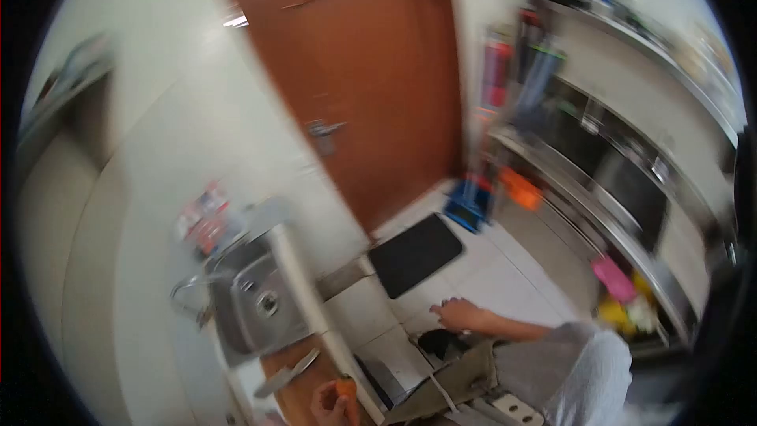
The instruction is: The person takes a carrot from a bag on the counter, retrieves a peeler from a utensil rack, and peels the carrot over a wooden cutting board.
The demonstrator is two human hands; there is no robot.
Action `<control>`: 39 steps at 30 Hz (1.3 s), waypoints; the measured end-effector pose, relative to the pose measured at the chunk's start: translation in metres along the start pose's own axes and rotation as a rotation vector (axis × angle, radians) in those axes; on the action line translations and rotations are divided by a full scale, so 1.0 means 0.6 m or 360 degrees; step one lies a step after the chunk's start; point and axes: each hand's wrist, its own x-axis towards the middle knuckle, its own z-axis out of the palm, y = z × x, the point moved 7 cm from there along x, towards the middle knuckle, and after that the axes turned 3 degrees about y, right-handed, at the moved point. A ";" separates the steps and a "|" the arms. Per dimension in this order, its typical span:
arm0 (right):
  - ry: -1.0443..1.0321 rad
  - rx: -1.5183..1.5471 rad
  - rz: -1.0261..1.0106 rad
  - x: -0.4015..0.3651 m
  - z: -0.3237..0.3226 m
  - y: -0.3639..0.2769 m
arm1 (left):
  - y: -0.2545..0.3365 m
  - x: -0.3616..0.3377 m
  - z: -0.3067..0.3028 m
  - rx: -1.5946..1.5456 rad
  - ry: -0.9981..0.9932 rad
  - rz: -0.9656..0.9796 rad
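Observation:
At the bottom edge my left hand (327,404) is closed around a carrot (347,389), whose orange body points up past the fingers. It is over or beside a brown wooden cutting board (289,361). On that board lies a knife (296,372) with a broad, light-coloured blade, just beyond the left hand. My right hand (464,315) reaches out from a grey sleeve above the floor, away from the counter. Its fingers are loosely bent and somewhat apart, with nothing seen in them. Motion blur softens the fine detail.
Beyond the board is a steel sink (256,300) with a curved faucet (185,293). A brown door (371,87) stands ahead, with a black mat (416,255) on the tiles. A blue dustpan (468,207) is near a metal counter (583,205) on the right.

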 end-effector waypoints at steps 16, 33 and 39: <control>0.0164 0.0803 0.0735 -0.448 -0.030 0.377 | 0.152 0.099 0.570 -0.0567 -0.0166 0.0366; 0.1100 0.0637 0.3004 -1.207 -0.064 0.626 | 0.329 -0.186 1.472 -0.0992 -0.1768 0.0243; 0.1424 0.1200 0.2890 -1.255 -0.017 0.586 | 0.295 -0.383 1.635 -0.0855 -0.2177 -0.0269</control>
